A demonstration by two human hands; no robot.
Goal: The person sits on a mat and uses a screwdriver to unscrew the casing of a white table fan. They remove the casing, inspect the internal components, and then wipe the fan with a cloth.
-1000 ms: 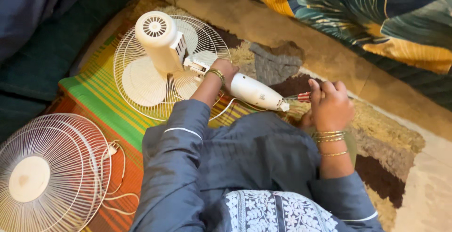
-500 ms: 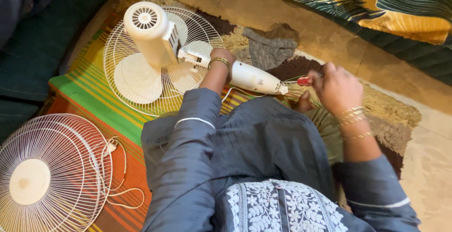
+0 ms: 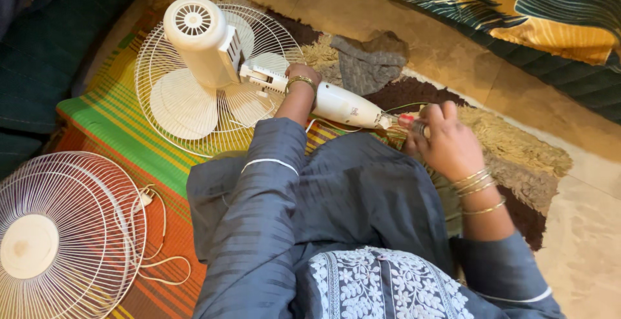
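Note:
A white fan lies on its side on the rug: its motor housing (image 3: 197, 37) points up over the rear wire grille (image 3: 168, 118), and its white neck (image 3: 346, 105) runs right. My left hand (image 3: 301, 76) grips the neck near the motor joint. My right hand (image 3: 446, 141) is closed on a red-handled tool (image 3: 409, 121) whose tip meets the neck's far end. Both wrists wear gold bangles. Grey sleeves and my lap cover the lower middle.
A loose front wire grille (image 3: 61, 235) with a white cord (image 3: 155, 228) lies at lower left on a striped mat (image 3: 110, 125). A grey cloth (image 3: 372, 63) lies beyond the fan. A shaggy rug (image 3: 517, 151) and patterned bedding (image 3: 517, 8) are at right.
The view has shifted and come closer. My right hand has kept the red-handled tool at the end of the neck; my left hand still holds the neck.

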